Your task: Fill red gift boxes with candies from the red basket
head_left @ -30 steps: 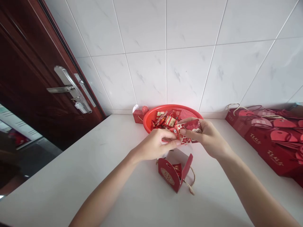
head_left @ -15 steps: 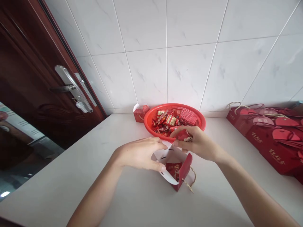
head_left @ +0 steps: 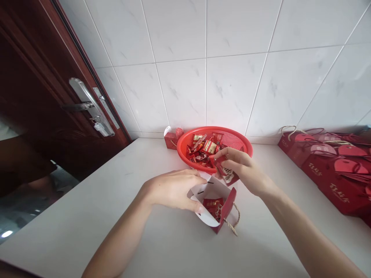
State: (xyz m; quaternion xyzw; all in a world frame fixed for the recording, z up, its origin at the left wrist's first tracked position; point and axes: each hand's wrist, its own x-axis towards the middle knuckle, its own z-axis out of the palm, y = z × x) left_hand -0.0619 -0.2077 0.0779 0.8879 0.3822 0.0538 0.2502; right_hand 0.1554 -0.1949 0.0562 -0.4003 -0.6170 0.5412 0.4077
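Observation:
My left hand [head_left: 176,191] grips a small red gift box [head_left: 230,204] by its left side, thumb on the near white flap and fingers behind the far one. The box stands with its top open, a twisted cord handle [head_left: 233,226] hanging at its right. Red wrapped sweets [head_left: 213,205] lie inside it. Just above the box's far right edge, my right hand [head_left: 242,166] pinches a red candy packet [head_left: 228,175] with a pale patterned print. Behind both hands is a red plastic basket [head_left: 182,151] holding many wrapped sweets [head_left: 209,146].
Another small red box [head_left: 171,140] stands left of the basket, by the tiled wall [head_left: 179,92]. Rows of red gift boxes [head_left: 327,173] fill the right side of the white table [head_left: 116,204]. A dark wooden door [head_left: 52,77] with a metal handle is at left; a person [head_left: 23,158] shows behind.
My right hand has turned and shifted slightly right, so more of the candy packet shows. My left hand keeps its hold on the box. At far left the person has moved.

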